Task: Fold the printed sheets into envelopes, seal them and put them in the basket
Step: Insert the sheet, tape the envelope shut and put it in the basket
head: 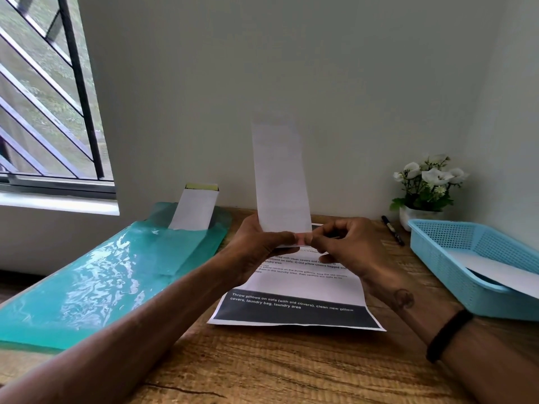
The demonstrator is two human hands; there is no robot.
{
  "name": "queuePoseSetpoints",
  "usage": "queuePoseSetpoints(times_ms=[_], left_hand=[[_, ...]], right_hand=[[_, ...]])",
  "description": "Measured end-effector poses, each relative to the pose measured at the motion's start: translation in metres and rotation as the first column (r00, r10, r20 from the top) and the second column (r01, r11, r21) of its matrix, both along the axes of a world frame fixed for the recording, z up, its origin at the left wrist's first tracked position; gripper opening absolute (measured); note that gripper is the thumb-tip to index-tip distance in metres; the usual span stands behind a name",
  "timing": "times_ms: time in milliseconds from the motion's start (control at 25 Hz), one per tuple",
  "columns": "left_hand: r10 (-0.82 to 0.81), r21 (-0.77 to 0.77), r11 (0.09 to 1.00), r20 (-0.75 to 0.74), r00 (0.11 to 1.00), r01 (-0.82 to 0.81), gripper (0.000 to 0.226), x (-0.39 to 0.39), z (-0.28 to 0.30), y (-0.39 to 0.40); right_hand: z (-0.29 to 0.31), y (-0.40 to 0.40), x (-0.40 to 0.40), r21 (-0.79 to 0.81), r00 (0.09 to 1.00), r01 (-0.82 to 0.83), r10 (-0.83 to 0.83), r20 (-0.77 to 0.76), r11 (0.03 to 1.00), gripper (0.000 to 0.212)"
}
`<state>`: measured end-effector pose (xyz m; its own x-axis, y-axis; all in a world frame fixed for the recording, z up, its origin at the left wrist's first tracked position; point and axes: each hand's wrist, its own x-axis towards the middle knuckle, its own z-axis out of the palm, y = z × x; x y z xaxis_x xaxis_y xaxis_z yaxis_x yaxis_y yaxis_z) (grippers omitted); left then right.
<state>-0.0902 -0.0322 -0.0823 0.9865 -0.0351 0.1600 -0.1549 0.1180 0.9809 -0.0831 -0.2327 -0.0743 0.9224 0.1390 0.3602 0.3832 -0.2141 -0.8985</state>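
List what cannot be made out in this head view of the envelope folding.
- Envelope: its bottom edge and any flap are covered by the left hand and right hand.
- Printed sheets: upper lines hidden behind both hands; small text blurred.
- Basket: cut off by the right edge; the white paper inside is only partly shown.
- Green folder: glare hides its contents.

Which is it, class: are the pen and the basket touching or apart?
Apart. The head view shows bare table between the pen and the basket.
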Motion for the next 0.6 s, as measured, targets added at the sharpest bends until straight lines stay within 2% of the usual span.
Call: queuePoseSetpoints(times_ms=[200,400,600], left_hand=[[-0.034,0.006,0.999,0.022,0.999,0.034,0.068,0.002,-0.002,-0.001],[-0.030,-0.012,0.999,0.029,0.999,0.030,0.065,0.002,-0.002,-0.001],[-0.002,-0.032,0.999,0.030,1.000,0.003,0.069,0.001,0.000,-0.002]], right_hand=[[-0.004,-0.001,0.005,0.047,0.999,0.045,-0.044,-0.029,0.998,0.019],[-0.003,-0.003,0.011,0.262,0.988,-0.014,0.054,-0.147,0.965,0.045],[-0.001,-0.004,0.015,0.363,0.979,-0.050,0.118,-0.169,0.930,0.040]])
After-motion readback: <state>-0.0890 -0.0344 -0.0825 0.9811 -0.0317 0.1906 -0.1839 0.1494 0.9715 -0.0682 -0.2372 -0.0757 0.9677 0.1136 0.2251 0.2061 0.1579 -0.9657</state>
